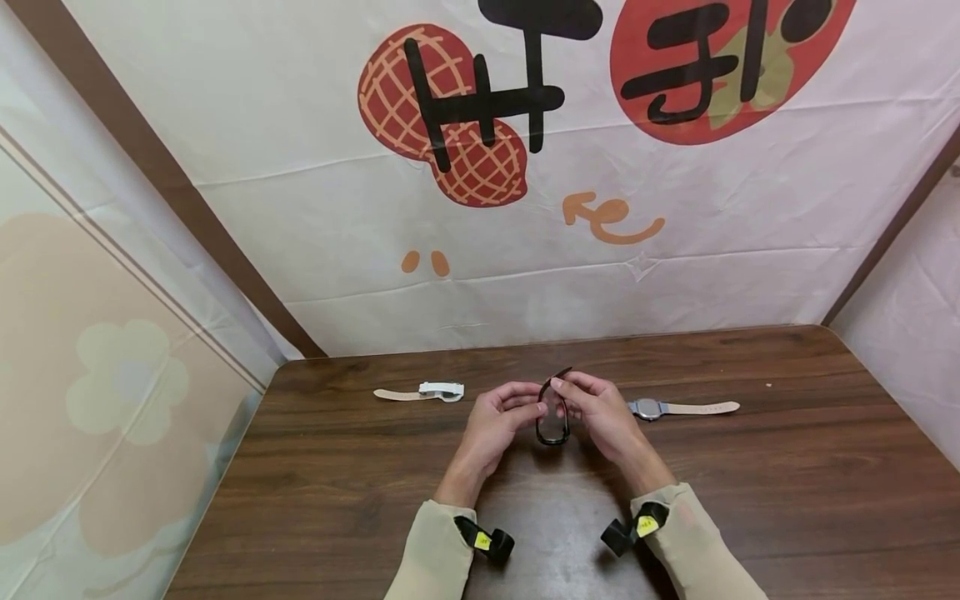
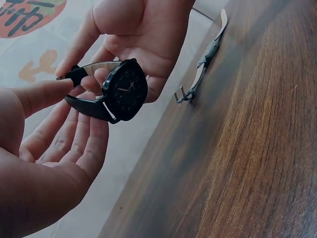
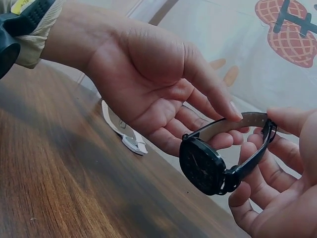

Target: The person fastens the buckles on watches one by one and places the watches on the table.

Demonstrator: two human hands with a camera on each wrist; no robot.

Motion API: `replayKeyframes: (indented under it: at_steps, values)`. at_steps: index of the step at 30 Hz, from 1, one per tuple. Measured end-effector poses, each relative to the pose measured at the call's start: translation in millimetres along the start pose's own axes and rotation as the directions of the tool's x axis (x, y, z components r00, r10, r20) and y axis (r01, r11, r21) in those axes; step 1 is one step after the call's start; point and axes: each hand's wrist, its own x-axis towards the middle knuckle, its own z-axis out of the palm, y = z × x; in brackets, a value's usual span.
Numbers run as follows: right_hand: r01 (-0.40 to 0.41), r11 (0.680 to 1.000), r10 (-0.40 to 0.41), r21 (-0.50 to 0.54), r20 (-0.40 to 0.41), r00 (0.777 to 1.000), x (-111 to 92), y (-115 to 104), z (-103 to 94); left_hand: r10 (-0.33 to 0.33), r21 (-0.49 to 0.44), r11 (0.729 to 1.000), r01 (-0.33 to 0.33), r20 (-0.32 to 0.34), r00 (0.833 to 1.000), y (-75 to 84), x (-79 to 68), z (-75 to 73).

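Observation:
A black wristwatch (image 1: 553,440) is held up over the table between both hands, its strap bent into a loop. The dark dial (image 2: 128,91) faces outward in the left wrist view, below the fingers' level in the head view. My left hand (image 1: 495,421) pinches the strap near its buckle, thumb on top and fingers beneath. From the other side, my right hand (image 1: 603,408) pinches the strap's pale-lined part (image 3: 218,128) between thumb and fingers. The fingertips of both hands come close together at the loop.
On the dark wooden table (image 1: 337,500), a white watch (image 1: 441,389) with a pale strap lining lies left of the hands. A watch with a blue-grey strap (image 1: 648,408) lies just right of them. A printed cloth (image 1: 525,308) hangs behind the table's back edge.

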Motion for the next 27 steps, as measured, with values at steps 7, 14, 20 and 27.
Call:
replayKeyframes:
  at_steps: [7, 14, 20, 27]
  values:
    - [-0.004, 1.0, 0.004, 0.012, 0.013, 1.0, -0.4, -1.4, 0.4, 0.008, -0.009, 1.0, -0.008, -0.012, 1.0, -1.5, 1.2, 0.7]
    - [0.006, 1.0, -0.006, -0.016, 0.033, 0.999, -0.7, -3.6, 0.5, -0.004, -0.022, 1.0, 0.004, -0.004, 1.0, 0.1, 1.4, 0.4]
    - [0.018, 0.999, -0.016, -0.038, 0.046, 0.999, -0.8, -5.0, 0.2, -0.002, -0.028, 1.0, 0.002, 0.002, 1.0, 2.0, 0.5, 0.5]
    - [0.026, 0.998, -0.022, -0.063, 0.056, 0.998, -0.6, -5.3, 0.4, -0.001, -0.025, 1.0, 0.001, -0.012, 1.0, 4.6, 0.6, 1.7]
